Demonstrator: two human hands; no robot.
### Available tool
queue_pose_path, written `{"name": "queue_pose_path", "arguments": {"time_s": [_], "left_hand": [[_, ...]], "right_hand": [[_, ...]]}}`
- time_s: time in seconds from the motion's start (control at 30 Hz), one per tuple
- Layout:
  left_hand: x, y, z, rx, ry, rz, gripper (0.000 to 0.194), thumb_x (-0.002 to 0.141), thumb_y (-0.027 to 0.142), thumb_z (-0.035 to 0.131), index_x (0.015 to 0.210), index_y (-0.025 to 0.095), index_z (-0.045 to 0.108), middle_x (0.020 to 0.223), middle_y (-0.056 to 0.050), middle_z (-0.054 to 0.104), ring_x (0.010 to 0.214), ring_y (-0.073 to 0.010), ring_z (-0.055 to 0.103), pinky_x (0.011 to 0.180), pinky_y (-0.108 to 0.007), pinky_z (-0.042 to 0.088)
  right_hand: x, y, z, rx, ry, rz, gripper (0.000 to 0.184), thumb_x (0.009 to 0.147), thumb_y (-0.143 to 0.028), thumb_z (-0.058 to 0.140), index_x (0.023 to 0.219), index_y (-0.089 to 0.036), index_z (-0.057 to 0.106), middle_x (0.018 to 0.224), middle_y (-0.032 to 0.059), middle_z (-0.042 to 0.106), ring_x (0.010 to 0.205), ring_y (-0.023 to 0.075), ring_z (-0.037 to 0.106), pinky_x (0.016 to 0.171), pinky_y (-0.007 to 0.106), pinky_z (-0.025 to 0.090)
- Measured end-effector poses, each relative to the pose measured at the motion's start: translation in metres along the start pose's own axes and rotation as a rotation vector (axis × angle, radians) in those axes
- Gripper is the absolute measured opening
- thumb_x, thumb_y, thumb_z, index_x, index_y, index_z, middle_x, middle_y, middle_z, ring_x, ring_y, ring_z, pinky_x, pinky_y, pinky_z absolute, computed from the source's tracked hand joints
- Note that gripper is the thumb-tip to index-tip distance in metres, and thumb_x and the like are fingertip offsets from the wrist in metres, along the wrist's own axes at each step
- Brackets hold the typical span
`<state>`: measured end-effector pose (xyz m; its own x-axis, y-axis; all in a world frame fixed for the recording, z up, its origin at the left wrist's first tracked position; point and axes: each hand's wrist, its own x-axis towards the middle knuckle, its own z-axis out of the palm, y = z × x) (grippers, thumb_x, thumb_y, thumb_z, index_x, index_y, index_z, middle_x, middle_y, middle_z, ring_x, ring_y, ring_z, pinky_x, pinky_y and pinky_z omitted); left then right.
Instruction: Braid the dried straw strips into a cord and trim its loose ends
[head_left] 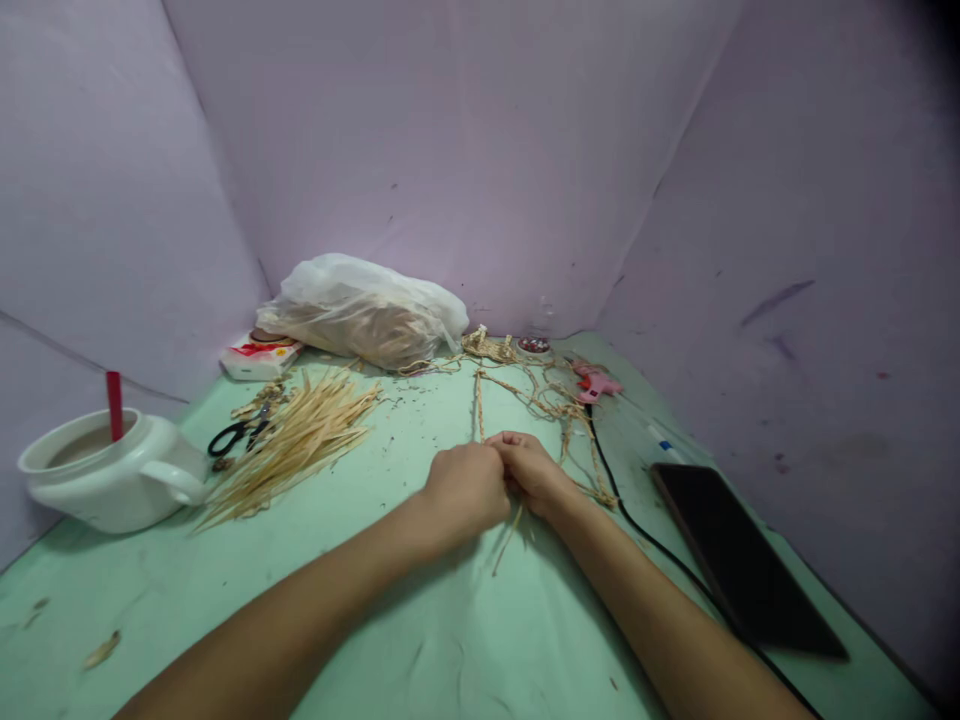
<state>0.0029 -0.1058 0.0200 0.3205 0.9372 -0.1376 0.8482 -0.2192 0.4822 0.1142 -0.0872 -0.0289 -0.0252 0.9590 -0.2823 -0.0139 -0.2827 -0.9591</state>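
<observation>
My left hand [469, 487] is closed like a fist around a braided straw cord [481, 405], at the middle of the green table. Pressed against it, my right hand [531, 470] pinches the same cord with thumb and fingers. The cord runs away from my hands toward the back, and loose straw ends [508, 540] stick out below them. My fingers hide the spot where the strands meet. More braided cord [551, 400] lies in loops beyond and to the right of my hands. A bundle of flat straw strips [300, 445] lies to the left.
At left stand a white mug [127, 475] with a red handle in it and black scissors [226, 438]. Behind are a small box [259, 360] and a plastic bag [364, 310]. To the right lie a pink glue gun [598, 385], its black cable [637, 525] and a dark phone or tablet [739, 555].
</observation>
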Motion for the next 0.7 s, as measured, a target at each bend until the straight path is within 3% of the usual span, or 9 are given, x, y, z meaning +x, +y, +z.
{"name": "queue_pose_path", "arguments": {"time_s": [0.07, 0.1, 0.13, 0.3, 0.37, 0.47, 0.7], "left_hand": [[0.012, -0.012, -0.009, -0.266, 0.064, -0.101, 0.013, 0.065, 0.023, 0.055, 0.058, 0.013, 0.059, 0.060, -0.007, 0.057, 0.065, -0.0175, 0.055, 0.056, -0.024, 0.036], [0.018, -0.018, -0.013, -0.477, 0.091, -0.187, 0.013, 0.066, 0.022, 0.054, 0.058, 0.012, 0.059, 0.058, -0.005, 0.056, 0.059, -0.0147, 0.053, 0.052, -0.023, 0.035], [0.023, -0.023, -0.015, -0.548, 0.082, -0.220, 0.014, 0.069, 0.021, 0.049, 0.063, 0.012, 0.058, 0.058, -0.004, 0.055, 0.053, -0.0120, 0.050, 0.048, -0.023, 0.034], [0.034, -0.025, -0.006, -0.754, -0.196, -0.261, 0.015, 0.070, 0.013, 0.044, 0.061, 0.010, 0.057, 0.051, -0.002, 0.052, 0.040, -0.0074, 0.044, 0.040, -0.020, 0.035], [0.033, -0.023, -0.002, -0.799, -0.267, -0.252, 0.018, 0.071, 0.015, 0.045, 0.058, 0.010, 0.055, 0.049, -0.002, 0.051, 0.039, -0.0071, 0.045, 0.040, -0.019, 0.036], [0.034, -0.024, -0.001, -0.794, -0.271, -0.240, 0.016, 0.070, 0.016, 0.047, 0.058, 0.011, 0.056, 0.044, 0.001, 0.047, 0.035, -0.0063, 0.041, 0.037, -0.019, 0.033], [0.042, -0.031, 0.012, -0.643, -0.071, -0.261, 0.016, 0.053, 0.007, 0.054, 0.044, 0.014, 0.043, 0.032, 0.008, 0.027, 0.032, -0.0038, 0.022, 0.036, -0.021, 0.011]], "right_hand": [[0.000, 0.000, 0.000, -0.001, -0.012, 0.005, 0.010, 0.057, -0.024, 0.054, 0.052, -0.017, 0.049, 0.034, -0.0080, 0.036, 0.031, 0.0048, 0.027, 0.034, 0.020, 0.015], [0.001, 0.000, 0.000, -0.004, -0.018, 0.006, 0.010, 0.058, -0.024, 0.054, 0.051, -0.017, 0.049, 0.033, -0.0081, 0.034, 0.030, 0.0048, 0.025, 0.033, 0.021, 0.014], [0.001, 0.000, 0.000, -0.007, -0.026, 0.004, 0.011, 0.058, -0.024, 0.054, 0.050, -0.017, 0.049, 0.032, -0.0081, 0.033, 0.030, 0.0048, 0.025, 0.033, 0.021, 0.014], [0.001, -0.001, -0.001, -0.023, -0.084, -0.053, 0.010, 0.059, -0.023, 0.052, 0.052, -0.017, 0.049, 0.042, -0.0035, 0.047, 0.038, 0.0064, 0.040, 0.040, 0.020, 0.030], [0.001, -0.002, -0.002, -0.049, -0.107, -0.084, 0.008, 0.060, -0.022, 0.050, 0.054, -0.017, 0.049, 0.047, -0.0015, 0.051, 0.044, 0.0084, 0.047, 0.047, 0.021, 0.036], [0.003, -0.003, -0.007, -0.144, -0.131, -0.134, 0.005, 0.061, -0.020, 0.051, 0.058, -0.016, 0.051, 0.052, 0.0001, 0.056, 0.049, 0.0099, 0.051, 0.052, 0.021, 0.039], [0.000, -0.002, -0.014, -0.518, -0.037, -0.342, 0.009, 0.063, -0.011, 0.054, 0.067, -0.017, 0.058, 0.061, 0.0014, 0.060, 0.060, 0.0134, 0.050, 0.059, 0.024, 0.035]]}}
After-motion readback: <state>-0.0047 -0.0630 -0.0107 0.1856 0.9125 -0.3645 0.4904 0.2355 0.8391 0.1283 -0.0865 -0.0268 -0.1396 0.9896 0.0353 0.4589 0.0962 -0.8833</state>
